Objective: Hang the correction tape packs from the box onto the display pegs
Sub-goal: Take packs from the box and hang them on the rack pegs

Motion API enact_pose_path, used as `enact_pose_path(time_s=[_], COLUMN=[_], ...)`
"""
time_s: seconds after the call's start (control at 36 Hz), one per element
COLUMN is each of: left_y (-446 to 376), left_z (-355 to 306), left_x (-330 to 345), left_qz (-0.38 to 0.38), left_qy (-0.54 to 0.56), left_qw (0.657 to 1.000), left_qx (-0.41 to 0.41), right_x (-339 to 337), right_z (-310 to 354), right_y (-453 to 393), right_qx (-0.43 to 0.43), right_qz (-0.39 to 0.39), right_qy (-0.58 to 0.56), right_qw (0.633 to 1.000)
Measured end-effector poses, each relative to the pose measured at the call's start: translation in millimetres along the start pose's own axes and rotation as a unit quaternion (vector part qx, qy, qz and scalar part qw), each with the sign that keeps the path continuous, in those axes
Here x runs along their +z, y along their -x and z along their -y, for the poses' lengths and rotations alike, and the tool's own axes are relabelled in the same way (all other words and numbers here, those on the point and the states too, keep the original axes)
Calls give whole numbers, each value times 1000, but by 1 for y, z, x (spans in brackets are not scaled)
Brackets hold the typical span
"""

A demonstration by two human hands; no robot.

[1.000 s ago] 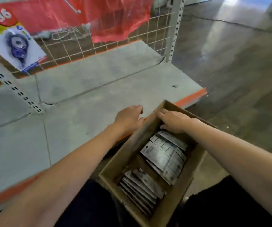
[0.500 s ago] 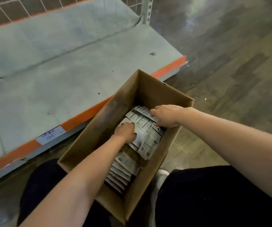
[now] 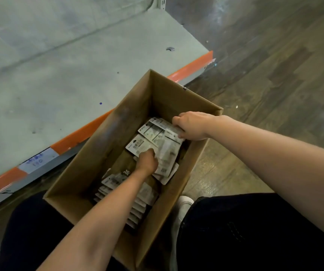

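An open cardboard box (image 3: 106, 133) stands on the floor between my knees. Inside it lie several correction tape packs, back side up: a fanned bunch (image 3: 163, 137) at the far end and a row (image 3: 116, 182) near me. My left hand (image 3: 147, 162) is down in the box and grips one pack (image 3: 139, 146) of the far bunch, tilting it up. My right hand (image 3: 193, 125) reaches over the right wall and holds the far edge of the same bunch. The display pegs are out of view.
A low grey shelf base (image 3: 59, 65) with an orange front strip (image 3: 75, 137) and a blue price label (image 3: 36, 160) runs along the left. Wooden floor (image 3: 274, 65) lies to the right. My dark trouser legs (image 3: 255, 231) and a white shoe (image 3: 184, 204) flank the box.
My view dropped from the pegboard to the box. The left hand went from the shelf edge into the box and took hold of a pack. The right hand stayed on the far bunch.
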State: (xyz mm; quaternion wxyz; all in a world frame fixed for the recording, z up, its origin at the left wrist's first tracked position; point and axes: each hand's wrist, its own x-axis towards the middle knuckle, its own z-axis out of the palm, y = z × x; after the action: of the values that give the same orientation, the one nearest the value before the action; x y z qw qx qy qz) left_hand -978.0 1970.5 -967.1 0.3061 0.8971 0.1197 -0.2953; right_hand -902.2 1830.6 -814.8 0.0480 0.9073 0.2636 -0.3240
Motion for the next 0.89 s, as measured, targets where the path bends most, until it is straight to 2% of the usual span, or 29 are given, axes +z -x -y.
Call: enact_pose_path(time_s=[0.06,0.11,0.22,0.33,0.42,0.47,0.58,0.64,0.72,0.89], left_y=[-1,1,16,30,32,30,12,-1,-23,-66], left_z=[1,1,-5,-18,-30,-36,-39,-39,-41,-55], left_x=[-17,-35,-63,-77,-81,-81,-71,-63,-51,-21], left_qz=[-37,-59,-51,-27,-15,-7,-35,-62,-79,-25], left_qy=[103,222,385,487,515,492,350,290,202,135], left_qw=[994,973,921,871,852,864,933,954,976,988], left_qx=[-10,-14,16,62,94,108,74,48,20,-70], right_x=[-5,-10,-20,-30,-35,-37,-38,-38,-34,-27], right_z=[2,5,12,17,17,16,9,4,-2,-10], right_y=[-1,-2,-7,-13,-15,-13,-4,-2,-2,2], right_qx=[4,9,42,89,110,111,124,141,150,143], right_qz=[-7,-14,-51,-91,-121,-141,-160,-166,-176,-189], right_qy=[-14,-30,-95,-206,-277,-282,-274,-244,-224,-201], right_qw=[1000,999,993,970,947,943,940,945,947,951])
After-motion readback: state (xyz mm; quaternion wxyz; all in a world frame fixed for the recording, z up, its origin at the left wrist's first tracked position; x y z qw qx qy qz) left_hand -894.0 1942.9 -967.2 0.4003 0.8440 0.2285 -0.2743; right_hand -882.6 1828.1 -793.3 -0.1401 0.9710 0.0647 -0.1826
